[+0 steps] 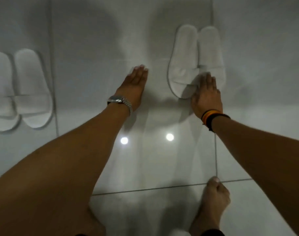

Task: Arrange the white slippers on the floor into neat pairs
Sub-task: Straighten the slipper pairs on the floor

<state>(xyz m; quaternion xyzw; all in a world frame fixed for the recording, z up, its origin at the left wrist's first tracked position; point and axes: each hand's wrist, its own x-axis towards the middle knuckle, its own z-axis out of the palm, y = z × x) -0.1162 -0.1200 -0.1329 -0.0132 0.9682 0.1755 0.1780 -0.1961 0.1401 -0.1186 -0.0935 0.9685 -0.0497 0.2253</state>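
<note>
Two white slippers lie side by side on the pale tiled floor at upper right: one slipper [182, 63] on the left and its partner [211, 53] touching it on the right. My right hand [207, 95] rests flat, fingers extended, on the near ends of this pair, covering part of the right slipper's strap. My left hand [134, 84], with a metal watch at the wrist, is stretched out flat over bare floor to the left of that pair and holds nothing. A second pair [21, 89] lies side by side at the left edge, far from both hands.
My bare right foot [213, 200] stands on the tiles at the bottom, near a grout line [145, 189]. Two bright ceiling-light reflections [170, 137] glare on the glossy floor between my arms. My left leg fills the lower left.
</note>
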